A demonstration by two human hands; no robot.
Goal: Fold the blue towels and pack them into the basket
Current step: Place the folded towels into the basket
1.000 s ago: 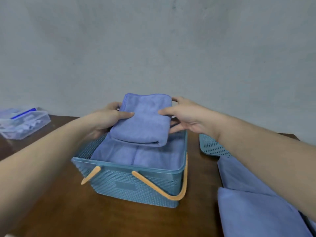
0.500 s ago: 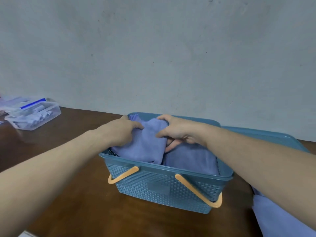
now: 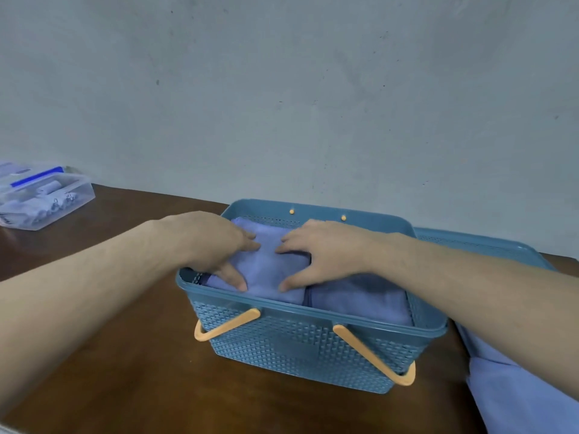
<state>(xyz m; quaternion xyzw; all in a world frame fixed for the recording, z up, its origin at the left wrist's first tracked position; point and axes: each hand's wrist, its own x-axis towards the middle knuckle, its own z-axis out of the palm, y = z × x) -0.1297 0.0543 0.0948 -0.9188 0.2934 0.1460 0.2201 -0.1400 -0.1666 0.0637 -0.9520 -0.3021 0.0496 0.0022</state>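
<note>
A blue perforated basket with orange handles stands on the brown table. A folded blue towel lies in its left half, with another folded blue towel beside it on the right. My left hand lies flat on the left towel with fingers spread. My right hand presses the same towel from the right, fingers straight. More blue towels lie on the table at the right edge.
The basket's blue lid lies behind and to the right of the basket. A clear plastic box with small items sits at the far left by the wall. Bare brown table stretches in front of the basket.
The folded towel went from held above the basket down into its left half. Both hands let go of their pinch and now lie flat on it.
</note>
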